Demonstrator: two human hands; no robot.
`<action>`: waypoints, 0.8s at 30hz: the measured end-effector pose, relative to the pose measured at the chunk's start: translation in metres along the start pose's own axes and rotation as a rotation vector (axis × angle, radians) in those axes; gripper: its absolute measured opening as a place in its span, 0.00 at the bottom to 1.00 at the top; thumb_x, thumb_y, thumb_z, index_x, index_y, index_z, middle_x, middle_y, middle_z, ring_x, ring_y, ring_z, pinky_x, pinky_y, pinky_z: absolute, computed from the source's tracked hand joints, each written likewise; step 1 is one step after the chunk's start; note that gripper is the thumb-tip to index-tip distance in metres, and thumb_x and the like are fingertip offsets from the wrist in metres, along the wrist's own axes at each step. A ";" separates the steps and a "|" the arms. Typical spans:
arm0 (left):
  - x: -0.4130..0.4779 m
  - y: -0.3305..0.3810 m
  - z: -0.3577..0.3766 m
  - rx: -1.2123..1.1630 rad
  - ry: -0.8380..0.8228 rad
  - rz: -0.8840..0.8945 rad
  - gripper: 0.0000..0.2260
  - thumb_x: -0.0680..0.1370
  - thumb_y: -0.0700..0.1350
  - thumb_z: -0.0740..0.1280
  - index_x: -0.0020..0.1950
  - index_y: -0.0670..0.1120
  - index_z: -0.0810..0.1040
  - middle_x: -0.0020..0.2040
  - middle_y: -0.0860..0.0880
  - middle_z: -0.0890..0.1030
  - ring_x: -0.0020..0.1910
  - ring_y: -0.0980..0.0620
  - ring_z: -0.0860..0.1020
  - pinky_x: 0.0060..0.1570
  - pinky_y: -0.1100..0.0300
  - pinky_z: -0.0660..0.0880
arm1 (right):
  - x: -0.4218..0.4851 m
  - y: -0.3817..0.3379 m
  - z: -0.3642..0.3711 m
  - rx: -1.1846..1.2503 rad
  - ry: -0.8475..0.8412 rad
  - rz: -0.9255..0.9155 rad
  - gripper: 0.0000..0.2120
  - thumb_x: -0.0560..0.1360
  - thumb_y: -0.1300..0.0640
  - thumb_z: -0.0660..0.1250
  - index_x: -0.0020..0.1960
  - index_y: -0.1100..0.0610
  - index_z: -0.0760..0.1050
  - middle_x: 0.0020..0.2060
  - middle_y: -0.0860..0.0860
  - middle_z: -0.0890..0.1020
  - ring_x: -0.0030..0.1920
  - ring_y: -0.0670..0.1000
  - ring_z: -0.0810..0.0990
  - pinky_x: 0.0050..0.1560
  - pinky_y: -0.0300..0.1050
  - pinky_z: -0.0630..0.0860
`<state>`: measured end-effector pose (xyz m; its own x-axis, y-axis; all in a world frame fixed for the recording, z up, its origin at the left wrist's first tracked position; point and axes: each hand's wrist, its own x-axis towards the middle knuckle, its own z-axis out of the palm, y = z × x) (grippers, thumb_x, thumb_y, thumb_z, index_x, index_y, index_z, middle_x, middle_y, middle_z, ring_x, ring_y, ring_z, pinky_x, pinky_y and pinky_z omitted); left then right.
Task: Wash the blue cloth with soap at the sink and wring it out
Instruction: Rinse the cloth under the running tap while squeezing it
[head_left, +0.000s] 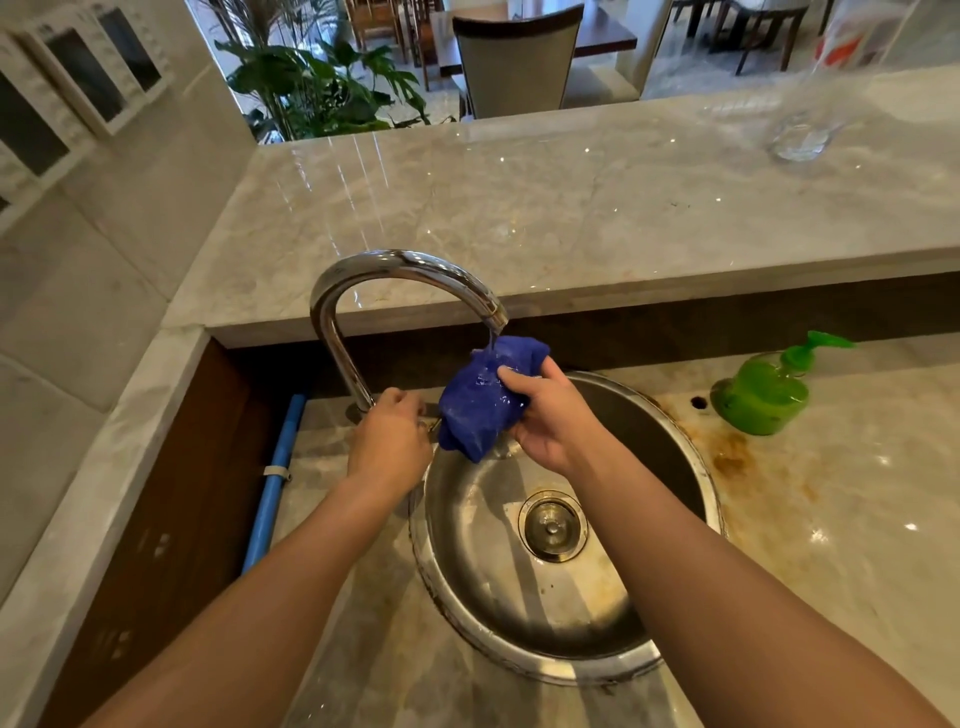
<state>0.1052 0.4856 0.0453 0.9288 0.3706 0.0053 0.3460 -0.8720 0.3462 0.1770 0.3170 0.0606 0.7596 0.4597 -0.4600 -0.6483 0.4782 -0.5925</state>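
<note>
Ideally the right hand (545, 415), fingers closed on the blue cloth (483, 400), turns it under the stream while the left hand (389, 441) grips the tap handle.

Soft daylight comes from the bright room beyond both hands, leaving the scene evenly lit. Small sparkling highlights dot the glossy pale marble counter (571, 208) ahead of the hands, and a white streak of glare runs along the curved chrome faucet (405, 270) above them. Straight edges bow toward the frame's borders. A clear glass vessel (800, 130) far right is smeared with blur.
</note>
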 end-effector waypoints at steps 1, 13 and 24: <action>-0.001 0.001 0.000 -0.007 0.000 -0.010 0.13 0.78 0.43 0.66 0.63 0.49 0.76 0.62 0.50 0.74 0.57 0.51 0.76 0.57 0.54 0.76 | -0.001 0.000 0.000 0.006 -0.007 -0.005 0.24 0.77 0.69 0.67 0.70 0.50 0.73 0.62 0.56 0.82 0.58 0.59 0.84 0.58 0.59 0.82; -0.010 0.026 -0.008 -0.643 0.083 -0.286 0.12 0.82 0.53 0.58 0.54 0.50 0.79 0.50 0.50 0.81 0.51 0.50 0.80 0.49 0.56 0.75 | -0.009 -0.001 0.001 0.065 -0.010 -0.006 0.18 0.79 0.64 0.67 0.68 0.54 0.74 0.60 0.57 0.84 0.60 0.59 0.83 0.61 0.60 0.80; 0.022 0.071 0.010 -1.587 -0.498 -0.631 0.21 0.76 0.50 0.70 0.67 0.45 0.74 0.59 0.40 0.82 0.50 0.43 0.84 0.40 0.51 0.81 | -0.016 -0.015 -0.036 -0.033 0.092 -0.067 0.18 0.75 0.70 0.69 0.64 0.60 0.75 0.59 0.61 0.83 0.57 0.61 0.85 0.51 0.57 0.84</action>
<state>0.1514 0.4285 0.0608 0.7713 0.1099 -0.6269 0.4632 0.5785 0.6714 0.1769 0.2759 0.0534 0.8037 0.3562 -0.4766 -0.5950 0.4802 -0.6445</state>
